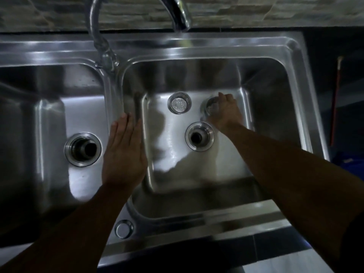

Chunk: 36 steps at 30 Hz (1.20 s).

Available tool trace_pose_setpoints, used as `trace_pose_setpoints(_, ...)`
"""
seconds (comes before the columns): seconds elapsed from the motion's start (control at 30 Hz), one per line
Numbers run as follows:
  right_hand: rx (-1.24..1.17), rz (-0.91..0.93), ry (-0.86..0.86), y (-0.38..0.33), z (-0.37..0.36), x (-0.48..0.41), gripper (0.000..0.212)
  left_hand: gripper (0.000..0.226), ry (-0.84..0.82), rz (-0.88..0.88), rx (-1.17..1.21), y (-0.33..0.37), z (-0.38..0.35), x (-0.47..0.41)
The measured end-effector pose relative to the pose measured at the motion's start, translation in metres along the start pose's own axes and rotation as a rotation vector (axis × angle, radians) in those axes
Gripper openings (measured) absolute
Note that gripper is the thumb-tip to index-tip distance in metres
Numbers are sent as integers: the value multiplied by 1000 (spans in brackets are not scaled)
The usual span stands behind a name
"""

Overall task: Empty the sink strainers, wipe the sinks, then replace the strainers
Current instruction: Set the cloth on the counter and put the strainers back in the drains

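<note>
Nearest the lens, a round metal cap (123, 229) is set in the front rim of the double sink (216, 215). The left hand (124, 152) is held flat over the divider, fingers straight and holding nothing. Both drains, the left drain (83, 149) and the right drain (199, 136), are seen uncovered. Farther in, on the right basin's floor, the right strainer (210, 107) is gripped at its rim by the curled fingers of the right hand (226, 113). The left strainer (179, 103) stands just beside it, untouched. A faucet (137, 16) is arched behind.
</note>
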State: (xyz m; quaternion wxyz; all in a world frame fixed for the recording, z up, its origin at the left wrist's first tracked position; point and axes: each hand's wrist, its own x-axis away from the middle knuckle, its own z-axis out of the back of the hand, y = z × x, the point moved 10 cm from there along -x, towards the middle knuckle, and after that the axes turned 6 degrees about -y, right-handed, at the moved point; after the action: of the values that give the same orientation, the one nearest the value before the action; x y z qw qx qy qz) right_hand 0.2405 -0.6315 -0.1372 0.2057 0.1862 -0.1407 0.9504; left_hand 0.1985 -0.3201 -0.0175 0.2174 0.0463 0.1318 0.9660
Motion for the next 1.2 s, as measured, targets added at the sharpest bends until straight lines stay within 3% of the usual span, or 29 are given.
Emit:
trace_pose_setpoints(0.07,-2,92,-46,-13,-11,16,83,56,-5,0,-5,-1,-1,0)
trace_pose_setpoints(0.17,-280,175,-118,-22,-30,47,82,57,5,0,7,-2,-1,0)
trace_pose_setpoints(0.3,-357,142,-112,-19,-52,71,83,58,29,-4,22,-1,2,0)
trace_pose_setpoints(0.57,-170,23,-44,-11,-69,78,84,53,28,13,46,-3,3,1)
trace_pose_setpoints(0.8,-212,10,14,-8,-77,90,82,53,54,9,49,-6,0,1)
trace_pose_setpoints(1.03,-343,56,78,-22,-66,98,52,54,44,9,57,-7,-2,2)
trace_pose_setpoints(1.2,-422,118,97,-51,-46,72,64,50,43,19,66,-6,-1,2)
